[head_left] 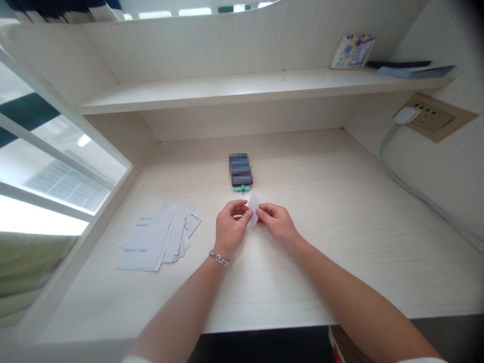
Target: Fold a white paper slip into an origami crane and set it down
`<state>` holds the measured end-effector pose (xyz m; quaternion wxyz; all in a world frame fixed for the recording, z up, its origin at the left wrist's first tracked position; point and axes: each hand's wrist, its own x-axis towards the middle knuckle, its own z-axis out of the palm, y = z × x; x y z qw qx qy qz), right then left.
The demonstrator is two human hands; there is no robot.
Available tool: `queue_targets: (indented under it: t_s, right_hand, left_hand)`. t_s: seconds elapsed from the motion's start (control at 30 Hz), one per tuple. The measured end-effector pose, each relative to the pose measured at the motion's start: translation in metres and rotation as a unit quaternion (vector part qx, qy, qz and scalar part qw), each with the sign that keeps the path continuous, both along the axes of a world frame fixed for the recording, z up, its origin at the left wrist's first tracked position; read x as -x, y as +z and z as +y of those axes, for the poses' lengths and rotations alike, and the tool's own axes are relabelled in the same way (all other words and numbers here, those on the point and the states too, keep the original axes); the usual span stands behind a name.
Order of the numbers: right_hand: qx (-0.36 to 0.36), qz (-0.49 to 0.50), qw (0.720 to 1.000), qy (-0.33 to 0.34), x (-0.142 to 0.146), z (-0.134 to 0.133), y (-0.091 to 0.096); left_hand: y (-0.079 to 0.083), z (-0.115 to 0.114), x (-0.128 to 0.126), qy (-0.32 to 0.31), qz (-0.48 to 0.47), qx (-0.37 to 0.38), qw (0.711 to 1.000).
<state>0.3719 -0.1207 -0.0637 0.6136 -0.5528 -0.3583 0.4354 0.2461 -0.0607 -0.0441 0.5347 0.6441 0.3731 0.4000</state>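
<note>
In the head view, the two hands meet above the middle of the pale wood-grain counter [321,212]. The left hand [231,227] and the right hand [276,224] both grasp a small folded white paper [253,210] with the fingertips, one from each side, so neither hand is released. The paper stands up between them, a little above the counter, and it seems the two-side pinch is what keeps its folds closed and in this shape. The hands are not clenched into fists; the fingers stay curved and light. A silver chain bracelet [219,258] sits on the left wrist.

Just beyond the hands lies a dark object with a green end [241,174], but it is blurred, so I cannot tell exactly what it is. To the left is a loose pile of white printed sheets [157,238], maybe kept near for easy reach. Above the counter, a white shelf [242,93] carries a printed card [353,51]. On the right wall, a white plug [406,115] sits in a socket panel [434,117].
</note>
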Motion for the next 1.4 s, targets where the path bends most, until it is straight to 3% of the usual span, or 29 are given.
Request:
queue_targets:
  t_s: [0.1, 0.3, 0.7, 0.87, 1.1, 1.4]
  right_hand:
    - [-0.002, 0.046, 0.999, 0.016, -0.001, 0.000, 0.000]
    - [0.012, 0.081, 0.996, 0.039, -0.005, -0.001, 0.004]
    - [0.035, 0.152, 0.988, 0.021, -0.012, -0.004, 0.012]
    - [0.037, 0.165, 0.985, 0.035, -0.013, -0.006, 0.015]
    - [0.041, 0.107, 0.993, 0.030, -0.011, -0.006, 0.016]
    - [-0.018, -0.034, 0.999, -0.015, -0.009, -0.007, 0.013]
  left_hand:
    - [-0.003, 0.007, 0.001, -0.009, 0.000, 0.033, 0.999]
    - [-0.004, 0.013, 0.002, -0.093, -0.036, 0.154, 0.983]
    - [0.001, 0.015, 0.005, -0.141, -0.107, 0.229, 0.957]
    - [0.003, 0.013, 0.006, -0.142, -0.103, 0.200, 0.964]
    - [0.002, 0.013, 0.008, -0.125, -0.018, 0.075, 0.989]
    - [0.002, 0.013, 0.007, -0.129, -0.042, 0.090, 0.987]
